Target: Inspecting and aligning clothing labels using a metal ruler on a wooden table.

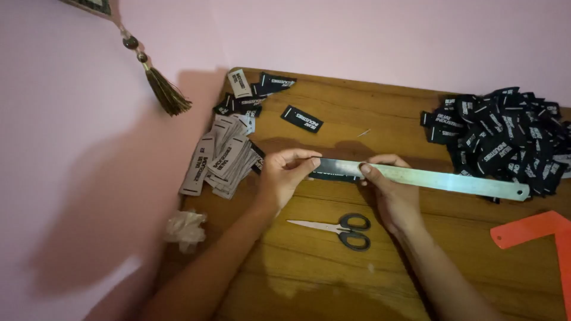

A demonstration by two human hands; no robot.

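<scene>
Two hands pinch a black label strip [334, 173] under a steel ruler [443, 179]: left hand [284, 176], right hand [389, 193]; loosened pressure could let the ruler skew.

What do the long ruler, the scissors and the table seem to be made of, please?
The ruler looks like bare steel: silvery, thin, with a dull sheen and a hole at its end. The scissors seem to have shiny metal blades and black handles, probably plastic. The table looks like varnished wood: brown, with visible grain, board seams and a soft gloss.
</scene>
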